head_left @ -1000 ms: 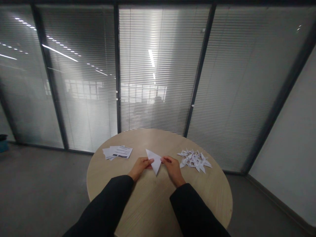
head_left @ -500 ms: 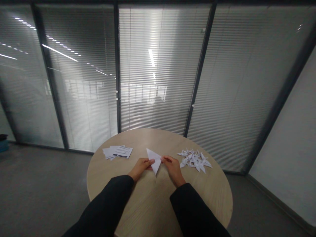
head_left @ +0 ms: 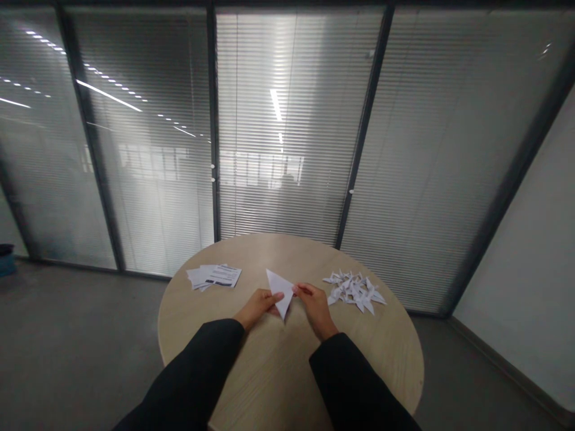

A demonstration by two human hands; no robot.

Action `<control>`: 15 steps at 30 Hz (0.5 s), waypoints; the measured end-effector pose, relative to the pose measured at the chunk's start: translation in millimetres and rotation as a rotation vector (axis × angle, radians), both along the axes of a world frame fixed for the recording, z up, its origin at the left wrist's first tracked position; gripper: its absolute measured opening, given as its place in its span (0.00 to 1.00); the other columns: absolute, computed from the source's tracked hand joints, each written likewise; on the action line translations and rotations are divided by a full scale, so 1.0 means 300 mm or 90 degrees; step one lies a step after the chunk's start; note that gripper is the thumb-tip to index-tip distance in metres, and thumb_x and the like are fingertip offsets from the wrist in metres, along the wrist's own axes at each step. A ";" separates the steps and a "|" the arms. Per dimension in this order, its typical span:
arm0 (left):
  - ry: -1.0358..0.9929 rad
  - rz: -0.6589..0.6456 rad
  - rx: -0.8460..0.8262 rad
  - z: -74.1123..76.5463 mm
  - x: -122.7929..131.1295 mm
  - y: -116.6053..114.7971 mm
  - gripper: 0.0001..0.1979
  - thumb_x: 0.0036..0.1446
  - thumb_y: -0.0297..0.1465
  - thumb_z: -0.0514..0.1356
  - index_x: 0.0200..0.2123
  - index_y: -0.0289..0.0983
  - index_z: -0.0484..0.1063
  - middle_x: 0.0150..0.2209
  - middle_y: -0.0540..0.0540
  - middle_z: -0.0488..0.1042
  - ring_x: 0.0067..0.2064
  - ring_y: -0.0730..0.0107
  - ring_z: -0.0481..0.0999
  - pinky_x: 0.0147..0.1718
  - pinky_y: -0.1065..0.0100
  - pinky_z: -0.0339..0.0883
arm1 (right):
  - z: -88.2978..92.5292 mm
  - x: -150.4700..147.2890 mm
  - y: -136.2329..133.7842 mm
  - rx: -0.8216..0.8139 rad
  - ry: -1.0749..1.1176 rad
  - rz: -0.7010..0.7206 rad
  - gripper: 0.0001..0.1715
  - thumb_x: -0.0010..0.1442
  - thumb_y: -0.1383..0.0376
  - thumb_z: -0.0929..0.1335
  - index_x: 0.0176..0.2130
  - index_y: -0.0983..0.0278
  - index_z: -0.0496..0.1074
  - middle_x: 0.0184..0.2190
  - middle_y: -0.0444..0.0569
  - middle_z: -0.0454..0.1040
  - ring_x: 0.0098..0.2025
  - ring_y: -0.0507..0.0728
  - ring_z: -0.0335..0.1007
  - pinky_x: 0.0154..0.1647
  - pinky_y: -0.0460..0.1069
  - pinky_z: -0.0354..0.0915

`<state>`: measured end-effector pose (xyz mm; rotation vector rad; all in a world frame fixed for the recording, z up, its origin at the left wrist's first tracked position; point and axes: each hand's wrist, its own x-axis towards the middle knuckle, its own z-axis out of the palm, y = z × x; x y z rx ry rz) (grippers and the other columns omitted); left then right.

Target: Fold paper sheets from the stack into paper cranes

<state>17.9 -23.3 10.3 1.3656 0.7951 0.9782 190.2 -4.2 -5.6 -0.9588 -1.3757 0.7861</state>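
Note:
A white sheet of paper folded into a triangle [head_left: 280,290] is held above the middle of the round table. My left hand [head_left: 260,305] grips its left side, thumb on top and the other fingers underneath, partly hidden. At the triangle's right corner, my right hand [head_left: 314,305] pinches the paper between thumb and fingertips. To the right lies a pile of folded white paper cranes [head_left: 354,291]. Several loose papers [head_left: 214,276], one with printed text, overlap on the left side of the table.
The round wooden table [head_left: 278,371] stands before a glass partition with blinds [head_left: 287,120] in dark frames. A white wall [head_left: 530,257] rises on the right. A blue bin [head_left: 6,263] sits on the grey floor at far left.
My left thumb has slid slightly to the right over the folded paper. The right hand and the paper stay almost where they were.

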 end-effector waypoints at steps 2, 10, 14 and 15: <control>-0.001 -0.027 0.000 0.007 0.003 -0.012 0.26 0.38 0.50 0.65 0.25 0.30 0.77 0.26 0.40 0.77 0.29 0.65 0.74 0.34 0.67 0.65 | 0.000 0.000 0.001 0.000 0.005 -0.008 0.21 0.46 0.50 0.71 0.30 0.66 0.77 0.28 0.52 0.78 0.32 0.59 0.74 0.37 0.53 0.68; 0.027 -0.054 0.060 0.004 -0.005 -0.016 0.26 0.44 0.51 0.60 0.26 0.30 0.78 0.26 0.39 0.77 0.26 0.67 0.74 0.29 0.70 0.65 | 0.017 -0.004 -0.017 0.000 -0.012 -0.005 0.21 0.47 0.50 0.70 0.31 0.66 0.77 0.28 0.52 0.78 0.32 0.59 0.74 0.37 0.53 0.68; 0.029 -0.059 0.057 -0.009 -0.006 -0.008 0.27 0.45 0.51 0.60 0.27 0.30 0.78 0.27 0.38 0.77 0.26 0.67 0.74 0.29 0.70 0.65 | 0.012 -0.004 -0.016 -0.004 -0.019 -0.003 0.19 0.48 0.52 0.70 0.31 0.66 0.77 0.28 0.52 0.78 0.32 0.59 0.74 0.37 0.52 0.67; 0.022 -0.065 0.053 -0.013 -0.006 -0.005 0.26 0.46 0.50 0.60 0.28 0.30 0.78 0.27 0.38 0.78 0.27 0.67 0.75 0.30 0.70 0.66 | 0.011 -0.004 -0.015 -0.007 -0.016 -0.004 0.19 0.48 0.52 0.70 0.31 0.66 0.77 0.28 0.51 0.78 0.32 0.59 0.74 0.37 0.52 0.67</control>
